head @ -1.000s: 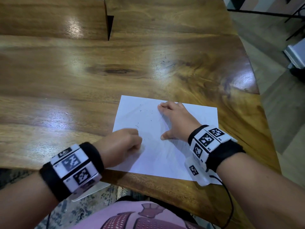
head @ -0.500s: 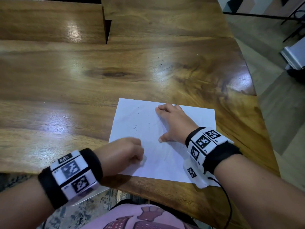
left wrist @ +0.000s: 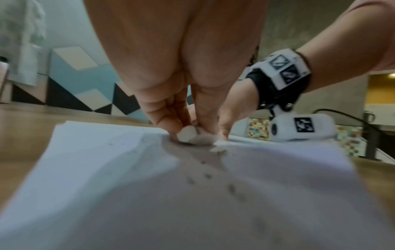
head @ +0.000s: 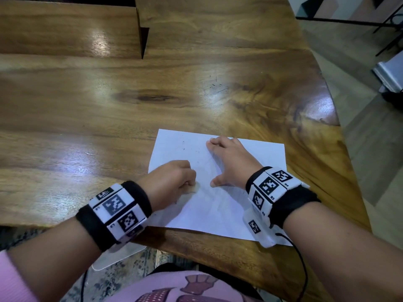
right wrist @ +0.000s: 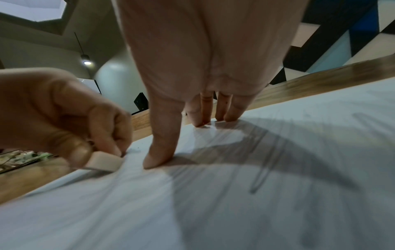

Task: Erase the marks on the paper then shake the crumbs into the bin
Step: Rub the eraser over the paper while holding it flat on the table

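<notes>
while the eraser rubs, the crumbs gather

while the white rectangular sheet of paper point(head: 218, 203) lies flat at the near right edge of the table, faint grey pencil strokes still show on it, clearest in the right wrist view, and small dark crumbs point(left wrist: 208, 175) are scattered over its middle and far part. on it sits the small white block eraser point(left wrist: 188, 136), its lower face touching the sheet, pinched between the curled thumb and fingers of the left hand point(head: 172, 182). compared with a second ago, that hand has slid a little toward the far edge of the sheet after dipping nearer half a second back, so the rubbing stroke is running to and fro over the left-middle area. the right hand point(head: 231, 162) has kept its place: fingers straight and spread, thumb out, pressing the paper down and gripping nothing. beyond the sheet, the glossy brown wooden table point(head: 109, 127) carries nothing else in sight, and no bin shows in any view. my judgement is that erasing is partway through, since marks remain, and the shaking-out step has not begun; the held-down sheet looks steady enough not to crumple under the strokes.
</notes>
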`<action>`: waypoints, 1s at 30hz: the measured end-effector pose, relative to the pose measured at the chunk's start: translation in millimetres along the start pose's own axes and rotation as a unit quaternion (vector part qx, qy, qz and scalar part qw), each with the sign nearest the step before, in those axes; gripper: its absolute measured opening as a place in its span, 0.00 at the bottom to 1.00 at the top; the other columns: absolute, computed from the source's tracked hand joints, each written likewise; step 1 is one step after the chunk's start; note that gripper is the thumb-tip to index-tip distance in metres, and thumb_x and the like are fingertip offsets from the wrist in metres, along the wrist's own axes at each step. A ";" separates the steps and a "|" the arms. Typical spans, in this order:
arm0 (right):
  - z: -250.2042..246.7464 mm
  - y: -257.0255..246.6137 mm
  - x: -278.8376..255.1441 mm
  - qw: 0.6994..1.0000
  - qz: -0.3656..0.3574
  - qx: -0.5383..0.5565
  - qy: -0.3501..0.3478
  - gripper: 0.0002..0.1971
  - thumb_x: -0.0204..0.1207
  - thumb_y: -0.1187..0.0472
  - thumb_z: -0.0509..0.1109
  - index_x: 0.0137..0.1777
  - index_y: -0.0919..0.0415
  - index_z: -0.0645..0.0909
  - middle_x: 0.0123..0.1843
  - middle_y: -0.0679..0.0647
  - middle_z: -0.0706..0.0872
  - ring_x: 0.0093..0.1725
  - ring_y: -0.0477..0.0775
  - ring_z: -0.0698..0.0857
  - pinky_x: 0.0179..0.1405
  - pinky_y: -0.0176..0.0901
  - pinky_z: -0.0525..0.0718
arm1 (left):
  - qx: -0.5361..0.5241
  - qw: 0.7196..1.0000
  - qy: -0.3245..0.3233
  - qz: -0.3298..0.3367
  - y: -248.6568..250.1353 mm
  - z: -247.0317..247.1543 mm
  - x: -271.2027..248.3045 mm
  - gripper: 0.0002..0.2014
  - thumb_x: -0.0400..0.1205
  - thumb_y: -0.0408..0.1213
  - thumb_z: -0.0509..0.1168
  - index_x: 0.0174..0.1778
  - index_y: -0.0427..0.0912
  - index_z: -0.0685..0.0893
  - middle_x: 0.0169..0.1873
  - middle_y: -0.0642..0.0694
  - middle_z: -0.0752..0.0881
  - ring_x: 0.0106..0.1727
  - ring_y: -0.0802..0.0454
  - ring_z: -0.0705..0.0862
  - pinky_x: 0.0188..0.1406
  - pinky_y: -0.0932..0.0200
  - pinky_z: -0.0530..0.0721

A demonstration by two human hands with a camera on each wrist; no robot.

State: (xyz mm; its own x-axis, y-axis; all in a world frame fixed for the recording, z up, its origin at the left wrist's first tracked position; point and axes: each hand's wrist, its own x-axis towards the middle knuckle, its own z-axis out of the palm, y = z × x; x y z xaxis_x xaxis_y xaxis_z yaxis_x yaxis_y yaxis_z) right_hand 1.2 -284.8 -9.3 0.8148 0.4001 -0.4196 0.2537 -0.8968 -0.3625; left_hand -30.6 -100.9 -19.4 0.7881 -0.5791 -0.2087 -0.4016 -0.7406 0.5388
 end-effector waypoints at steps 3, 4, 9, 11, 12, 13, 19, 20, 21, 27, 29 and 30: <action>0.7 0.5 0.5 1.000 0.000 0.002 0.000 0.50 0.65 0.51 0.80 0.83 0.56 0.55 0.80 0.46 0.57 0.77 0.52 0.56 0.75 0.40 0.63 | 0.006 0.999 -0.032 0.032 2.8 8.6 -15.4 0.05 0.73 0.31 0.63 0.31 0.41 0.78 0.36 0.45 0.78 0.39 0.48 0.77 0.38 0.58 0.73; 0.8 0.6 0.4 1.000 0.001 0.004 0.001 0.50 0.65 0.52 0.81 0.82 0.56 0.55 0.80 0.46 0.57 0.76 0.52 0.56 0.75 0.41 0.64 | 0.007 0.997 -0.062 0.045 4.4 12.7 -25.7 0.06 0.73 0.31 0.63 0.30 0.43 0.77 0.36 0.47 0.77 0.39 0.50 0.76 0.37 0.61 0.71; 0.5 0.6 0.6 1.000 0.003 0.007 0.000 0.50 0.65 0.53 0.81 0.82 0.56 0.55 0.79 0.45 0.58 0.76 0.52 0.56 0.74 0.42 0.67 | 0.005 0.999 -0.031 0.024 -10.1 5.0 -27.3 0.07 0.72 0.31 0.66 0.30 0.44 0.77 0.35 0.52 0.75 0.36 0.56 0.73 0.37 0.61 0.73; 0.6 0.4 0.9 1.000 0.004 0.004 -0.001 0.50 0.65 0.52 0.80 0.82 0.56 0.55 0.79 0.46 0.58 0.76 0.52 0.56 0.74 0.43 0.67 | 0.000 1.000 0.012 -0.003 -14.6 -1.6 -19.2 0.06 0.72 0.30 0.67 0.32 0.43 0.79 0.35 0.52 0.75 0.37 0.54 0.75 0.37 0.55 0.78; 0.7 0.3 1.0 1.000 0.004 0.003 -0.002 0.50 0.65 0.52 0.80 0.82 0.56 0.54 0.79 0.46 0.58 0.76 0.52 0.56 0.74 0.44 0.67 | -0.001 1.000 0.013 -0.006 -14.4 -1.8 -20.7 0.06 0.72 0.30 0.67 0.31 0.43 0.78 0.35 0.52 0.75 0.36 0.54 0.75 0.37 0.54 0.78; 0.7 0.2 1.1 1.000 0.005 0.004 -0.002 0.50 0.65 0.52 0.80 0.83 0.56 0.54 0.79 0.46 0.58 0.76 0.52 0.56 0.74 0.44 0.67 | -0.004 1.000 0.000 0.000 -12.6 -0.6 -26.3 0.07 0.73 0.32 0.66 0.30 0.44 0.78 0.35 0.53 0.74 0.36 0.55 0.75 0.37 0.54 0.78; 0.2 0.5 -0.3 1.000 0.005 0.012 -0.004 0.50 0.65 0.53 0.81 0.83 0.56 0.54 0.80 0.45 0.57 0.77 0.52 0.56 0.74 0.44 0.68 | -0.018 0.996 -0.085 0.005 -5.8 -1.5 -34.6 0.05 0.73 0.34 0.64 0.31 0.44 0.80 0.34 0.53 0.76 0.37 0.54 0.77 0.39 0.59 0.75; 0.2 0.5 -0.3 1.000 0.005 0.010 -0.005 0.51 0.65 0.53 0.81 0.83 0.56 0.54 0.80 0.45 0.57 0.77 0.52 0.56 0.74 0.44 0.67 | -0.013 0.999 -0.051 -0.004 -5.3 -3.5 -23.0 0.04 0.73 0.33 0.64 0.32 0.43 0.80 0.33 0.53 0.74 0.37 0.54 0.76 0.39 0.58 0.75; 0.3 0.6 0.1 1.000 0.005 0.007 -0.005 0.51 0.65 0.52 0.81 0.83 0.56 0.54 0.80 0.46 0.57 0.77 0.52 0.55 0.75 0.44 0.67 | -0.006 1.000 -0.020 -0.018 -3.2 -5.3 -12.7 0.04 0.74 0.32 0.64 0.33 0.42 0.80 0.33 0.53 0.72 0.38 0.53 0.75 0.39 0.56 0.75; 0.3 2.3 0.7 1.000 0.003 0.017 -0.004 0.50 0.65 0.53 0.81 0.83 0.55 0.54 0.80 0.45 0.57 0.77 0.51 0.55 0.74 0.43 0.67 | -0.010 0.994 -0.113 -0.003 -2.3 2.1 -36.0 0.07 0.73 0.32 0.65 0.30 0.44 0.77 0.35 0.51 0.76 0.37 0.55 0.76 0.37 0.62 0.73; 0.3 3.2 0.3 1.000 0.000 0.022 -0.002 0.50 0.65 0.53 0.81 0.83 0.55 0.54 0.80 0.44 0.57 0.77 0.50 0.55 0.74 0.41 0.66 | -0.019 0.992 -0.123 -0.004 -7.7 0.3 -40.7 0.06 0.73 0.34 0.67 0.30 0.45 0.79 0.35 0.54 0.76 0.37 0.58 0.77 0.36 0.70 0.72; 0.4 3.3 0.2 1.000 -0.001 0.023 -0.003 0.50 0.66 0.53 0.81 0.83 0.55 0.54 0.80 0.44 0.57 0.77 0.50 0.55 0.74 0.41 0.66 | -0.019 0.996 -0.091 -0.007 -10.7 -2.0 -36.5 0.06 0.72 0.33 0.68 0.30 0.46 0.80 0.34 0.55 0.76 0.36 0.57 0.78 0.36 0.69 0.73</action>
State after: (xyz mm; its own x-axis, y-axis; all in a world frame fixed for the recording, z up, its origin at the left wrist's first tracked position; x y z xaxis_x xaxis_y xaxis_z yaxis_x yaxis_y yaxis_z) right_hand 1.9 -287.5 -11.0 0.8114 0.4025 -0.4237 0.2310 -0.8869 -0.4002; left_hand -54.2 -71.1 -15.9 0.6940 -0.6238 -0.3596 -0.3707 -0.7377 0.5642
